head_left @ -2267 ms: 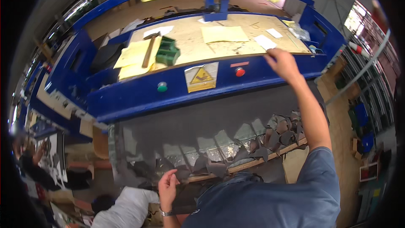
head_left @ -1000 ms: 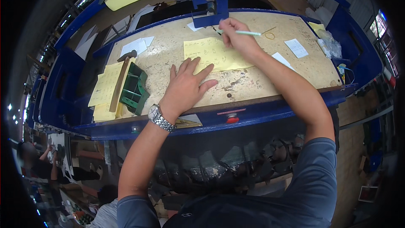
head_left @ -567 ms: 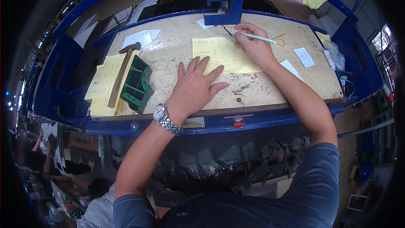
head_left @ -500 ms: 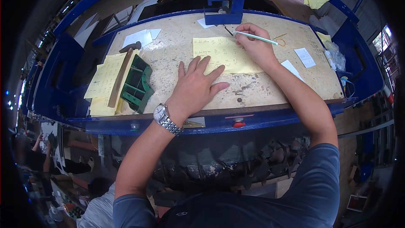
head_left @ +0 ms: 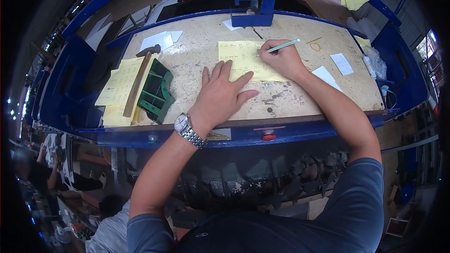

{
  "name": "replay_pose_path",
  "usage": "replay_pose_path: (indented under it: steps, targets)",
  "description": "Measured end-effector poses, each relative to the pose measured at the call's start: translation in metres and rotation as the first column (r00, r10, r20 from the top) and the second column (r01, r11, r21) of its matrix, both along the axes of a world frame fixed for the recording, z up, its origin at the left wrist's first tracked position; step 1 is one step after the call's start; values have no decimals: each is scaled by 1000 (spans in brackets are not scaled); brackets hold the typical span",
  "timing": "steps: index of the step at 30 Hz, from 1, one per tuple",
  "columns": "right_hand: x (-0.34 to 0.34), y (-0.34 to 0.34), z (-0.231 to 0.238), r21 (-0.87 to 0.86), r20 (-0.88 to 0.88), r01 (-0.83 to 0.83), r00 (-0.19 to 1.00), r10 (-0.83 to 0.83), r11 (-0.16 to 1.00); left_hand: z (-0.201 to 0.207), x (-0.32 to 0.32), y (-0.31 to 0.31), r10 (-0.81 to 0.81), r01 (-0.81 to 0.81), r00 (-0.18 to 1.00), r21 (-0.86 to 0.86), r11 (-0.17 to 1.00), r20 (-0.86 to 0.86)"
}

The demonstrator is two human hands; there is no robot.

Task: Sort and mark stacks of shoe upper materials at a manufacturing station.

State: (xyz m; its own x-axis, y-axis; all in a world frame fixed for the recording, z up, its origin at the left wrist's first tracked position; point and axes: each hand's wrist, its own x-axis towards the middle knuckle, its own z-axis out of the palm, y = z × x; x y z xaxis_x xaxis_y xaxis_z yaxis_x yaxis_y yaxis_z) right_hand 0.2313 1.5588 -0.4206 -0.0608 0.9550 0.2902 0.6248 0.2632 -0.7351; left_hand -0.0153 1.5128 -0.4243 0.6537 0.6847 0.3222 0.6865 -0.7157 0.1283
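A yellow sheet of paper (head_left: 229, 52) with handwritten lines lies on the worn, pale tabletop (head_left: 197, 33). My left hand (head_left: 222, 91) rests flat with fingers spread, its fingertips over the sheet's lower left edge; a metal watch is on that wrist. Between the fingers of my right hand (head_left: 281, 58) is a light green pen (head_left: 287, 45), its upper end slanting up to the right. The pen's tip is at the writing near the middle of the sheet. My right hand covers the sheet's upper right part.
To the left, a green metal holder (head_left: 156, 91) stands beside stacked yellow papers (head_left: 112, 91). White slips (head_left: 341, 64) lie right of my hand, with a rubber band (head_left: 315, 47) beyond. A blue machine post (head_left: 253, 18) rises at the far edge. A red button (head_left: 268, 137) sits on the front rail.
My right hand has moved down the sheet and turned, and the pen now points up to the right instead of down to the right. My left hand stays in place.
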Motion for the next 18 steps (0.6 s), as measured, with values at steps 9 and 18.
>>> replay_pose_path:
  steps: [9, 18]
  targets:
    - [4, 6, -2, 214, -112, 75, 992, -52, 974, 0, 1, 1, -5, 5, 1000, 2, 1000, 0]
    - [213, 11, 29, 334, 471, 523, 628, -620, 784, 2, 4, -2, -14, 14, 1000, 24, 1000, 10]
